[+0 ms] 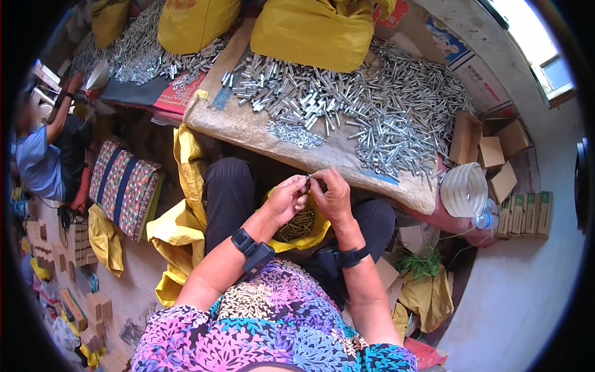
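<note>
Pinched close, thumb against finger, the left hand [287, 198] and the right hand [331, 194] meet at their fingertips around a small metal piece [308, 177]; only a sliver of grey shows between them. It is held near the middle of the front edge of the table [245, 131], on the wearer's side; whether any knuckle touches that edge, I cannot tell.

A bare strip of tabletop runs along the table's front edge, widening toward its left end and narrowing at the right, where the heap of metal rods [406, 99] spreads almost to the rim. A patch of small rings [296, 134] lies behind that strip, beyond the hands. Nearer the wearer than the table, a yellow sack [323, 228] gapes between the knees, with brassy pieces [295, 227] inside. The forearms have room in front of the table, above the lap.

Fingers cover most of the held piece, so its long axis and pointing direction cannot be made out. Rods on the table lie at mixed angles, several with ends toward its front edge.
</note>
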`<state>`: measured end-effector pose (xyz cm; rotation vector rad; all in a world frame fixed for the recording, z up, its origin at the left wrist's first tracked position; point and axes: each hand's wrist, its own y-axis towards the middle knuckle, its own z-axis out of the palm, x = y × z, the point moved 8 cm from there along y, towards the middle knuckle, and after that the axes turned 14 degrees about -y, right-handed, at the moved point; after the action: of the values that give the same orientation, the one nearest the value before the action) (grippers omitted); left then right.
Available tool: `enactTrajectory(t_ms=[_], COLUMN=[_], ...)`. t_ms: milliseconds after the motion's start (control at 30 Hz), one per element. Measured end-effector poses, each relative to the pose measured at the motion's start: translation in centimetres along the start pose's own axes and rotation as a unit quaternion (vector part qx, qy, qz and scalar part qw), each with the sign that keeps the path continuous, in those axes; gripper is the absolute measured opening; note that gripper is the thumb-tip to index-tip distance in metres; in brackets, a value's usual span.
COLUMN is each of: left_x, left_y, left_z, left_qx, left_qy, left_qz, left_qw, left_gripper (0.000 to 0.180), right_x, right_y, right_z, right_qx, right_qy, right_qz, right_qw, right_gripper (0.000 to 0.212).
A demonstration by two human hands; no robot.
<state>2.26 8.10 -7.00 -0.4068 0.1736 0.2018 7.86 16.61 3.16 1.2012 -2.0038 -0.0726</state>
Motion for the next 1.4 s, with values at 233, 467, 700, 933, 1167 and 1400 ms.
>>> enactTrajectory(t_ms=[233, 467, 700, 933, 1167, 1400], left_x=[-1.5, -2.1, -1.8, -1.0, -0.4, 0.5], left_y=[0.7, 1.1, 0.5, -0.1, -0.6, -0.7], left_z=[0.5, 0.3, 0.4, 0.8, 0.8, 0.8], left_qx=[0.009, 0.023, 0.021, 0.017, -0.005, -0.009], left_qy=[-0.052, -0.056, -0.041, -0.022, -0.008, 0.023], left_qz=[0.003, 0.002, 0.005, 0.009, 0.018, 0.016], left_qw=[0.999, 0.998, 0.999, 1.0, 1.0, 1.0], left_gripper=[0.016, 0.017, 0.017, 0.017, 0.016, 0.013], right_x=[-2.8, -4.4, -5.0, -4.3, -2.4, -3.9], right_y=[4.8, 6.2, 5.8, 4.1, 0.8, -1.9], right_z=[-0.6, 1.0, 0.8, -0.9, -0.8, 1.7], right_qx=[-0.059, -0.03, -0.019, -0.045, -0.011, 0.021], right_qy=[-0.147, -0.259, -0.226, -0.122, 0.076, 0.202], right_qz=[-0.029, 0.017, 0.018, 0.012, 0.079, 0.16], right_qw=[0.987, 0.965, 0.974, 0.991, 0.994, 0.966], right_gripper=[0.011, 0.01, 0.007, 0.006, 0.003, 0.006])
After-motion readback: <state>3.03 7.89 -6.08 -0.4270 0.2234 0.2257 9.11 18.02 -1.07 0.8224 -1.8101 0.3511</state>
